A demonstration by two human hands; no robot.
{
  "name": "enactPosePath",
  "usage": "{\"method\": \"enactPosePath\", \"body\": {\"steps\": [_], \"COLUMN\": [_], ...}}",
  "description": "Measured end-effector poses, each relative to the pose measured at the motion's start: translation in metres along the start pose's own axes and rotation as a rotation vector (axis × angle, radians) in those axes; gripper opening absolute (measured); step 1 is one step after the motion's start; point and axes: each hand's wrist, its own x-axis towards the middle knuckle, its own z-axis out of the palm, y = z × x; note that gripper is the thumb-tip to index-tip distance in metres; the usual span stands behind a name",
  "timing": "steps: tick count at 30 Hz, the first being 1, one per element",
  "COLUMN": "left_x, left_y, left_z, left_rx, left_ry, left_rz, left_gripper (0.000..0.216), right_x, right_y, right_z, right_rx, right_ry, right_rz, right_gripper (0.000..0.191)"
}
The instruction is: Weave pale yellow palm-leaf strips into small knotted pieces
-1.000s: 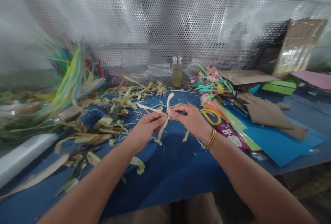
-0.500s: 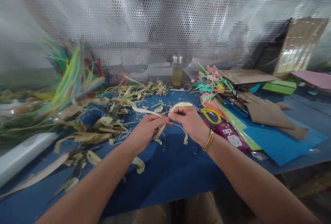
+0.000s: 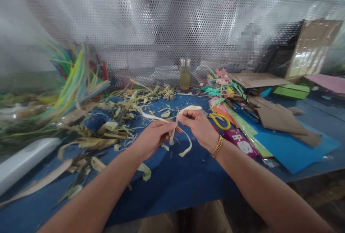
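Over the middle of the blue table [image 3: 172, 186], both my hands pinch thin pale strips that look like dried corn husk. My left hand [image 3: 157, 134] is closed, thumb against fingers, with one husk strip [image 3: 154, 117] running out to the left. From the pinch, a thin curled tail [image 3: 191, 143] hangs down to the right. Just right of it, my right hand [image 3: 198, 123] is closed on a wider pale end [image 3: 190, 108] that shows above its fingers. Where the strips cross or join is hidden by the fingertips. A gold bracelet [image 3: 217, 146] circles my right wrist.
Dried husk scraps [image 3: 105, 141] lie heaped at left, beside coloured stems [image 3: 71, 78] and a white bar [image 3: 29, 161]. Behind stands a bottle [image 3: 184, 77] before a perforated metal panel [image 3: 134, 21]. At right are yellow-handled scissors [image 3: 228, 122], a purple box [image 3: 237, 141] and blue paper [image 3: 293, 154].
My right fingertips have drawn slightly up and away from the left ones. The hanging husk tail has swung left and curls more. My left hand has barely moved.
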Motion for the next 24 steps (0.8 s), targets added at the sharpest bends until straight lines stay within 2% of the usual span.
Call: {"method": "enactPosePath", "body": {"steps": [6,11,15,18,21,24], "left_x": [0.0,0.001,0.002,0.003,0.004,0.005], "left_y": [0.004,0.001,0.002,0.004,0.004,0.004], "left_z": [0.001,0.0,-0.002,-0.004,-0.005,-0.006], "left_rx": [-0.175,-0.141,-0.096,-0.093,-0.055,0.053], "left_ry": [-0.068,0.011,0.055,0.075,0.084,0.075], "left_rz": [0.021,0.063,0.089,0.091,0.094,0.121], "left_gripper": [0.014,0.015,0.018,0.022,0.021,0.021], "right_x": [0.001,0.002,0.003,0.001,-0.001,0.0], "right_y": [-0.001,0.0,0.003,-0.001,-0.01,-0.014], "right_z": [-0.001,0.0,-0.005,-0.009,-0.011,-0.013], "right_rx": [0.045,0.119,-0.029,-0.102,0.099,0.231], "right_ry": [0.053,0.102,0.124,0.068,-0.037,0.022], "right_rz": [0.031,0.043,0.052,0.029,-0.02,-0.018], "right_gripper": [0.033,0.036,0.039,0.053,0.057,0.042]}}
